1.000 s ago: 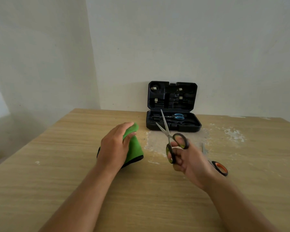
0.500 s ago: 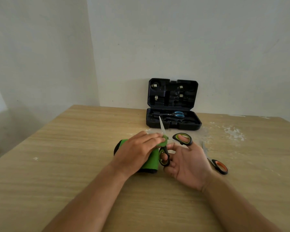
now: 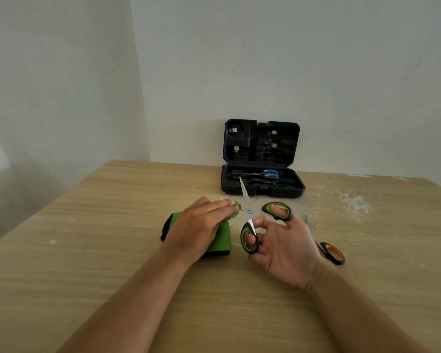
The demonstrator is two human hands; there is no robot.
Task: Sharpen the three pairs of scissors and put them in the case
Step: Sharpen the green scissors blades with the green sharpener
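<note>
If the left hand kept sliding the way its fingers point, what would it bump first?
Probably the green-handled scissors: the left hand points right, fingertips already near their pivot, where the right hand holds them. Depth is unclear.

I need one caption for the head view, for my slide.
Right hand holds open green scissors against the green sharpener under the left hand.
</note>
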